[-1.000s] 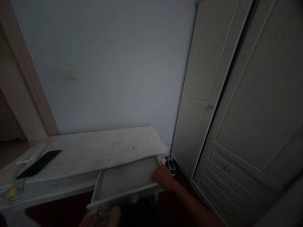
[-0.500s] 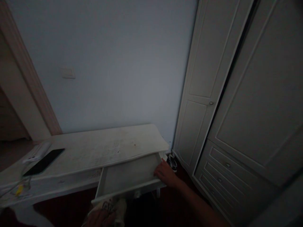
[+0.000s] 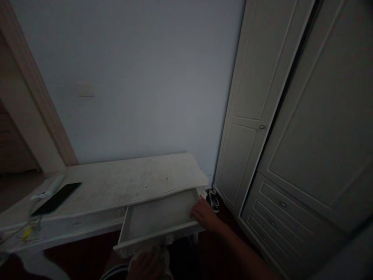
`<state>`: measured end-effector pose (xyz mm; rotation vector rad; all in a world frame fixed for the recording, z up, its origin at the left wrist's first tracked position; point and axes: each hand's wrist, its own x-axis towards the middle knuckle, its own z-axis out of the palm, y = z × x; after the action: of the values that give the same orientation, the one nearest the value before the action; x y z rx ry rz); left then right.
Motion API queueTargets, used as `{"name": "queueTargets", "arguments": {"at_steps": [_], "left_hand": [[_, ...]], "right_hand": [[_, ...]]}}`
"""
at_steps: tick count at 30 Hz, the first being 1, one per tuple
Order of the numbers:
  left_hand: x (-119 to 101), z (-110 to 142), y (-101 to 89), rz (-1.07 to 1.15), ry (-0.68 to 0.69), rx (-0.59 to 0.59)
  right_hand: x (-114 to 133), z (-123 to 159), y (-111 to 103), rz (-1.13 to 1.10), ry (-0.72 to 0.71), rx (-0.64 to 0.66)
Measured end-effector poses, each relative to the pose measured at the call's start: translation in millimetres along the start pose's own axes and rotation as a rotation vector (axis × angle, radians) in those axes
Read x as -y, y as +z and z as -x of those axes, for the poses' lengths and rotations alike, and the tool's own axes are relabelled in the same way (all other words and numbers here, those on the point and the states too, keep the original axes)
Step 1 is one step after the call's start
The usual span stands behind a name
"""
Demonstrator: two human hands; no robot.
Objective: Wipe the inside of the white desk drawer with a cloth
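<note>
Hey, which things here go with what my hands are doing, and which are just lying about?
In use:
- open drawer, right hand at its right side
- pale patterned cloth by the left hand; grip unclear

Lying about:
- dark flat device on the desk
- white object beside it
- black-and-white shoe

Room above drawer point(image 3: 160, 217); desktop point(image 3: 142, 175) behind

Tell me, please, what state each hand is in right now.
Left hand: at a pale item near the drawer; grip cannot be told.
Right hand: holding the drawer's right side.
</note>
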<state>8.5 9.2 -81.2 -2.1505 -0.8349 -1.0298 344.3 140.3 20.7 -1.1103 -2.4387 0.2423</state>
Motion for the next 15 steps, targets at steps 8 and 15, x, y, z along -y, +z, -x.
{"name": "queueTargets", "arguments": {"at_steps": [8,15], "left_hand": [[-33.5,-39.7,35.6,0.049,-0.060,-0.143],[-39.8,-39.0,47.2,0.022,-0.150,-0.144]], "right_hand": [[-1.2,-0.2,3.0,0.013,0.013,0.028],[1.3,-0.2,0.5,-0.017,-0.004,0.005]]}}
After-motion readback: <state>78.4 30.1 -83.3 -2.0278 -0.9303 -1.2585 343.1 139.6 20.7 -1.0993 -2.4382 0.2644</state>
